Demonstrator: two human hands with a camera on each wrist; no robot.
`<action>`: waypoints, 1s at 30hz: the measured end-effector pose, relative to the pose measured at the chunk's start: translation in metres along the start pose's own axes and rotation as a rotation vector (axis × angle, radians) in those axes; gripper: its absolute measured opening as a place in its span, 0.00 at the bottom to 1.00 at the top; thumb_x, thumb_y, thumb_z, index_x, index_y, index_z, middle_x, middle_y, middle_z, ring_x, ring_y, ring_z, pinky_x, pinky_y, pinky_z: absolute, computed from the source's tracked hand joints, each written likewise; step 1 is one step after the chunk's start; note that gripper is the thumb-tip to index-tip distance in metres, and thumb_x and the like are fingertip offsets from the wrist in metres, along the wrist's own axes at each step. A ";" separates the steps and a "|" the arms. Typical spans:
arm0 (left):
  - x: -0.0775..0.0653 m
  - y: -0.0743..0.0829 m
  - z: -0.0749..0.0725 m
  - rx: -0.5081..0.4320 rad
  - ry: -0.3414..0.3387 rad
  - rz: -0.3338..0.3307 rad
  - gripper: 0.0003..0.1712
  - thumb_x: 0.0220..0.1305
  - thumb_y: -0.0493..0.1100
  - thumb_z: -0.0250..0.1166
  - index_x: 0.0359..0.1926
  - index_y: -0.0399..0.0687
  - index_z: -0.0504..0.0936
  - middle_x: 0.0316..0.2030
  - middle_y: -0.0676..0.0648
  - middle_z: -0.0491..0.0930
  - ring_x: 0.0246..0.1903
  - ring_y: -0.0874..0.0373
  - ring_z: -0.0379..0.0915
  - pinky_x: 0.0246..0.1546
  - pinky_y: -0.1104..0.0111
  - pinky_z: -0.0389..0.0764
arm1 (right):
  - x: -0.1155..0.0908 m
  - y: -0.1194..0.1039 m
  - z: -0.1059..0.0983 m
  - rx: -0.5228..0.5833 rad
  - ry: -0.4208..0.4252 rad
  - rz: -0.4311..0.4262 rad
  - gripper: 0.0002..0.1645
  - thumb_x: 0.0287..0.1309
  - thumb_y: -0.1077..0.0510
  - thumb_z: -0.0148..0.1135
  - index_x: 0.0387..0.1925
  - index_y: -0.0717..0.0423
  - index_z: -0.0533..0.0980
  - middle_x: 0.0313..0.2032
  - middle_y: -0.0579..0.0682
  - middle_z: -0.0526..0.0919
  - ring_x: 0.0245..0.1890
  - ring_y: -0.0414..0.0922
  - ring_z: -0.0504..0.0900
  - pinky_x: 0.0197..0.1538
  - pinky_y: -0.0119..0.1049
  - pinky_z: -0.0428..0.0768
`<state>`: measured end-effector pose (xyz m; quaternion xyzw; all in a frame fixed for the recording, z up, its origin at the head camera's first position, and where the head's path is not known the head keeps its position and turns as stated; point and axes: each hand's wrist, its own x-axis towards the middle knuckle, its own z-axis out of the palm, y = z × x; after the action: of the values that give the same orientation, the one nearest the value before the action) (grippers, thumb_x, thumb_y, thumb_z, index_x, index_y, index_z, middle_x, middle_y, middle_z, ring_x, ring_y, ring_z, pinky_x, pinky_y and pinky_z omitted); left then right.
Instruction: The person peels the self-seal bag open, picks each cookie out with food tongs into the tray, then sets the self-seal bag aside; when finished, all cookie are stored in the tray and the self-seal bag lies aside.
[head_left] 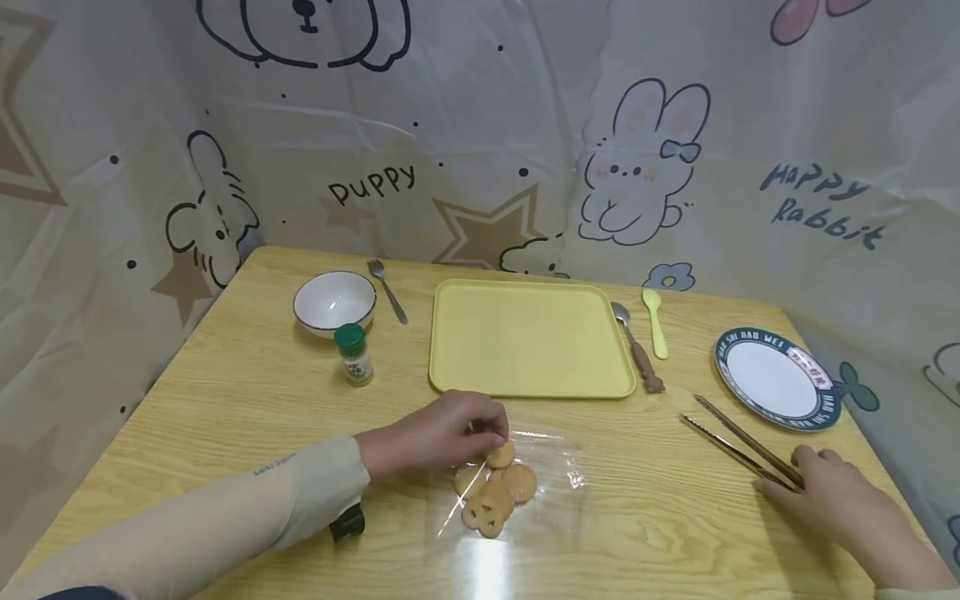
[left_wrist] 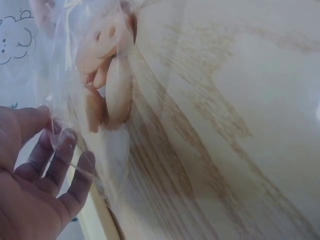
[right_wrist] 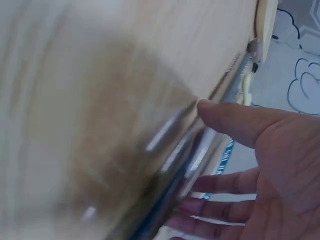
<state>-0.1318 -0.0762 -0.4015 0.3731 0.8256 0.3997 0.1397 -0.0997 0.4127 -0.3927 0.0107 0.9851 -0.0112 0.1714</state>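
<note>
- The left hand [head_left: 457, 429] pinches the edge of a clear plastic bag [head_left: 557, 483] between thumb and forefinger; in the left wrist view its other fingers are bent behind the film.
- Several tan cookies [head_left: 517, 483] lie inside the bag, overlapping in a small cluster on the near middle of the table [head_left: 645, 517]. Most look round, and the nearest has holes cut in it. The thumb is just beside the farthest cookie.
- The right hand [head_left: 847, 508], at the near right, grips metal tongs [head_left: 750, 442], its thumb along one side and its fingers on the other. The tongs' tips point far and left and stand slightly apart with nothing between them.
- A yellow tray [head_left: 528, 342] lies flat beyond the bag, at the far middle.
- Right of the tray, a spoon with a brown handle [head_left: 640, 354] lies just beside its edge, and a small yellow spoon [head_left: 656, 327] lies a little farther right.
- A plate with a dark lettered rim [head_left: 827, 408] sits at the far right, beyond the tongs.
- At the far left stands a white bowl with a dark rim [head_left: 330, 298]; a green-capped shaker [head_left: 356, 358] stands upright on its near side, and a fork [head_left: 390, 296] lies to its right.
- Behind the table hangs a pale cloth [head_left: 480, 108] printed with cartoon animals and stars.
</note>
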 end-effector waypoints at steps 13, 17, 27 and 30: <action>0.000 0.000 -0.002 -0.066 0.008 -0.031 0.04 0.66 0.39 0.62 0.36 0.46 0.82 0.33 0.49 0.83 0.33 0.67 0.75 0.38 0.73 0.80 | 0.006 0.010 0.017 0.099 0.202 -0.203 0.22 0.57 0.48 0.67 0.43 0.62 0.76 0.33 0.54 0.80 0.34 0.49 0.80 0.38 0.50 0.78; 0.000 -0.002 -0.001 -0.080 0.011 -0.036 0.04 0.66 0.39 0.62 0.36 0.46 0.82 0.33 0.49 0.83 0.33 0.66 0.75 0.38 0.74 0.80 | 0.003 0.016 0.020 0.118 0.266 -0.267 0.15 0.53 0.51 0.71 0.36 0.56 0.78 0.29 0.45 0.79 0.28 0.32 0.73 0.32 0.36 0.75; -0.001 -0.005 0.002 -0.087 0.017 -0.046 0.03 0.67 0.39 0.61 0.37 0.46 0.81 0.34 0.49 0.83 0.33 0.65 0.75 0.38 0.74 0.80 | -0.014 -0.003 -0.002 0.266 0.370 -0.368 0.18 0.50 0.56 0.73 0.43 0.56 0.80 0.35 0.48 0.84 0.30 0.20 0.72 0.27 0.27 0.77; -0.001 -0.006 0.001 -0.087 0.026 -0.051 0.03 0.67 0.39 0.61 0.37 0.47 0.81 0.34 0.50 0.83 0.33 0.65 0.76 0.38 0.73 0.80 | -0.016 -0.025 -0.008 0.263 0.433 -0.549 0.18 0.46 0.61 0.75 0.41 0.51 0.80 0.34 0.39 0.82 0.31 0.21 0.74 0.28 0.23 0.76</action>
<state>-0.1337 -0.0784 -0.4063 0.3402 0.8185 0.4362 0.1554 -0.0880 0.3881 -0.3796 -0.2298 0.9548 -0.1807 -0.0534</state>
